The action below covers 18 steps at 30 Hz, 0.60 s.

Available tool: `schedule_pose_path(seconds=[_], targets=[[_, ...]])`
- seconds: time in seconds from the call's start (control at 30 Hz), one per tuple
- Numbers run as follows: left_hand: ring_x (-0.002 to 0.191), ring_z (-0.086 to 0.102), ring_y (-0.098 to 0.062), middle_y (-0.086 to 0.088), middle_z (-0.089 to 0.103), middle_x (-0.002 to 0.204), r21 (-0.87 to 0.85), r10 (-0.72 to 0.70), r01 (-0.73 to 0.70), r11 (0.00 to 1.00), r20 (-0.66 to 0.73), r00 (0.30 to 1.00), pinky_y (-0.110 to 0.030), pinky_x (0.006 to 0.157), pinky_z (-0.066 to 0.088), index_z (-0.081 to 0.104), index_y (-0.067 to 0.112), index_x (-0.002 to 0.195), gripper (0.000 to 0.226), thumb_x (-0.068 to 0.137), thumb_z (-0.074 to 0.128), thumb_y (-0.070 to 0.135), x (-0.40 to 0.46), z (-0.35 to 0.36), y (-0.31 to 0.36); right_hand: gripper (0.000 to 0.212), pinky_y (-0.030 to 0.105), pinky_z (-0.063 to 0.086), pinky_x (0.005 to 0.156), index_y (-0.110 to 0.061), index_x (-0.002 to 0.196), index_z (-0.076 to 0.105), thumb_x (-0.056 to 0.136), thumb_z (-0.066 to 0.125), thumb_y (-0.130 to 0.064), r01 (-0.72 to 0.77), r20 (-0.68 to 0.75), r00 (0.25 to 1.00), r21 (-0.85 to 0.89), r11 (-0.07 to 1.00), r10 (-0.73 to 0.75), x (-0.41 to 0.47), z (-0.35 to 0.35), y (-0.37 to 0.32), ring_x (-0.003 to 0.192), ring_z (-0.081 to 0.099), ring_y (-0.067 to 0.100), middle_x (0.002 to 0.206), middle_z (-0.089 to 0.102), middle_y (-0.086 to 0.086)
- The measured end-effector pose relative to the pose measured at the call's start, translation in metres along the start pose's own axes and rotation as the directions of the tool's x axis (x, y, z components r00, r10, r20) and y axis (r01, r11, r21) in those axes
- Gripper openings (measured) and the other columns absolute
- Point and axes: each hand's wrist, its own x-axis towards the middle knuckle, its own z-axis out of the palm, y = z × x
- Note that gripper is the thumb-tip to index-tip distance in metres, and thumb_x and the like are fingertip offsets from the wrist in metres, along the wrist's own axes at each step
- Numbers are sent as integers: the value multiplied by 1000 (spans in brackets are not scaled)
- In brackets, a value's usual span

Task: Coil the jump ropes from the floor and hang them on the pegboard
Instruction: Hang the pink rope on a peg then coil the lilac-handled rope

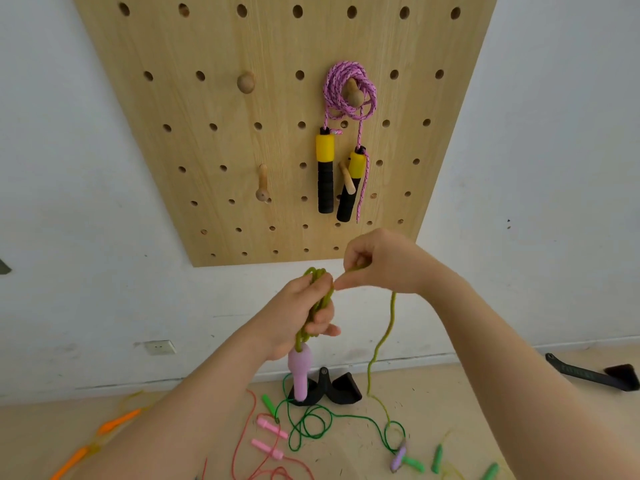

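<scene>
My left hand (304, 315) grips a bundle of olive-green rope (320, 299) loops, fingers curled round them, a lilac handle (299, 372) hanging just below the fist; my right hand (375, 263) pinches the same rope's free strand, which drops from it to the floor (450, 410) and ends at a second lilac handle (398, 457); above both hands, a wooden pegboard (207, 133) on the white wall; on one peg (353, 93), a coiled pink rope (348, 88) with two yellow-and-black handles (325, 171) hanging down; a bare round peg (246, 82) to its left; on the floor, a green rope (311, 424), pink handles (272, 427) on a red cord, an orange rope (114, 422), and a black strap handle (329, 389) by the wall.
</scene>
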Motion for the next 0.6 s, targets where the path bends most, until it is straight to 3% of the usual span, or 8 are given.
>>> schedule_pose_path(seconds=[0.07,0.13,0.2,0.3,0.37,0.43,0.5,0.6], targets=[[34,21,-8,4,32,42,-72,-35,41,997,86,996,-23,47,43,42,12,79,34,93,35,42,-3,0,6,27,15,34,50,-19,63,56,68,80,-30,16,-55,998,170,985,-7,1,5,7,48,39,2,56,48,-7],[32,20,-5,7,30,39,-85,-84,106,991,233,969,-19,44,37,44,13,76,41,90,33,51,-7,-4,11,27,22,34,56,-18,64,55,68,81,-21,41,-27,999,359,932,-33,0,12,13,56,40,9,60,49,-3],[32,23,-3,9,35,40,-84,-87,137,987,437,895,-18,45,39,49,15,78,40,88,44,53,-11,-10,16,25,22,35,59,-20,63,56,66,81,-18,59,63,991,564,824,-114,-2,20,24,60,41,13,62,49,-2],[35,26,-6,12,43,44,-180,22,126,975,652,758,-17,48,45,57,18,82,25,86,59,43,-15,-9,20,27,19,43,61,-19,70,63,61,80,-38,-31,183,954,846,532,-236,-4,39,46,61,50,10,65,57,-3],[38,35,-7,10,52,52,-310,142,112,944,689,711,-20,55,50,57,16,88,20,89,56,36,-13,-2,19,54,24,46,67,-7,88,61,62,80,-50,-113,194,963,922,370,-188,-3,52,60,67,51,16,70,56,5],[52,56,-8,1,64,72,-463,292,63,884,652,699,-26,68,54,55,11,95,19,94,49,29,-8,1,17,69,25,45,65,-3,97,50,62,79,-55,-152,182,980,943,295,-76,-3,63,71,65,41,19,67,45,6],[82,69,-21,-13,68,98,-589,381,35,808,567,730,-36,83,54,57,5,100,24,98,42,25,-4,-1,17,58,22,45,63,-4,89,52,69,72,-55,-187,196,980,907,378,13,-6,69,74,60,38,15,62,42,2],[107,63,-31,-20,64,118,-661,395,-96,745,320,861,-43,90,52,62,6,87,20,91,55,24,-3,-8,19,35,23,45,67,-11,78,59,94,48,-40,-281,284,952,658,698,115,-13,74,71,57,43,11,62,45,-1]])
